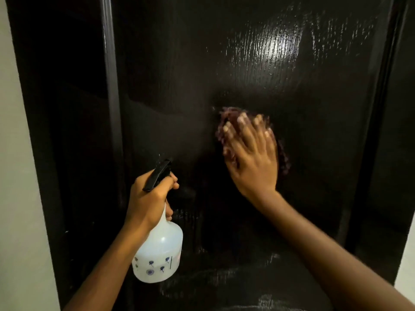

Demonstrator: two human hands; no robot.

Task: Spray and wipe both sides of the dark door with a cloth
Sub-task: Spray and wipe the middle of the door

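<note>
The dark glossy door (280,70) fills the view, with wet streaks and a bright glare high on its panel. My right hand (251,153) presses a dark reddish cloth (283,157) flat against the middle of the door, fingers spread and blurred by motion. Most of the cloth is hidden under that hand. My left hand (150,198) grips the neck of a white translucent spray bottle (159,250) with a black trigger head (158,173), held upright just in front of the door's lower left part.
A dark door frame (67,131) runs down the left, with a pale wall (15,176) beyond it. Another dark frame edge (386,131) stands at the right, and a strip of pale wall (406,261) shows at the lower right.
</note>
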